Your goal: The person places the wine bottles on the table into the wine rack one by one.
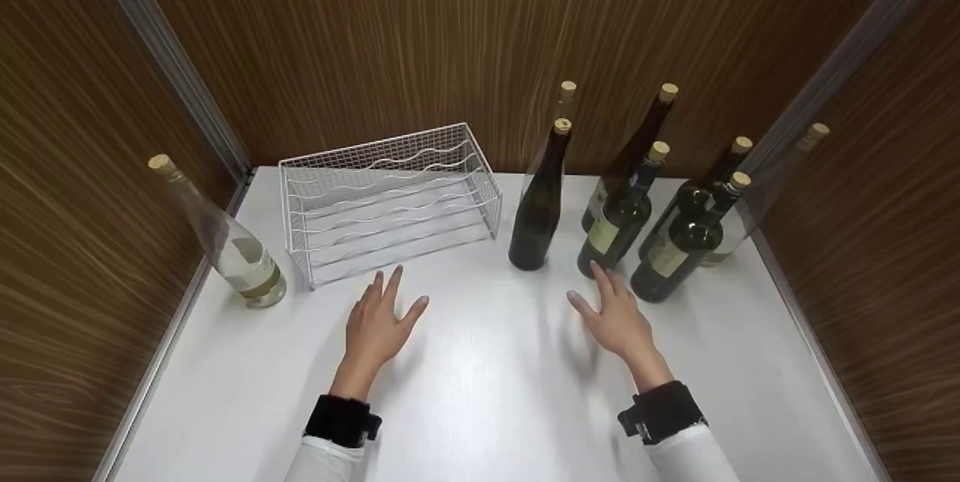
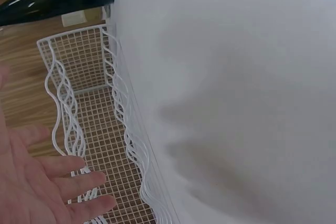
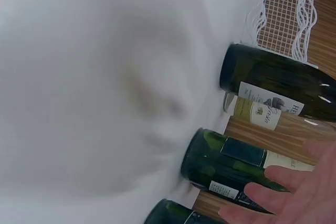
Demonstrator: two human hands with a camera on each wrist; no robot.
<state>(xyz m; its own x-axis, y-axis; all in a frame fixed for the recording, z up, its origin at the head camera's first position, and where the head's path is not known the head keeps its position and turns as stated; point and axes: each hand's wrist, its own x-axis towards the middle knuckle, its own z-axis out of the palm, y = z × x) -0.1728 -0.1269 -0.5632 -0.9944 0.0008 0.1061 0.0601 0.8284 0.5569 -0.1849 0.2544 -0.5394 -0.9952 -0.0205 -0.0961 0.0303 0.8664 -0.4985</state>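
My left hand (image 1: 377, 324) hovers over the white tabletop, fingers spread, just in front of a white wire rack (image 1: 390, 204) with wavy bars. In the left wrist view, that hand (image 2: 47, 182) appears beside the rack's wavy wires (image 2: 126, 124) and holds nothing. My right hand (image 1: 619, 318), its fingers also extended and holding nothing, is nearest a green corked wine bottle (image 1: 619, 223) with a pale label. A dark corked bottle (image 1: 536, 223) stands between the rack and that green bottle. From the right wrist, the hand (image 3: 294, 192) overlaps the green bottle (image 3: 226, 158); I cannot tell whether they touch.
A clear corked bottle (image 1: 244, 260) stands alone at the left. Several more corked bottles, including a green one (image 1: 675, 257) and a dark one (image 1: 637, 140), stand at the right. Wood-grain panels (image 1: 360, 39) enclose the white table (image 1: 465, 392) at the back and sides.
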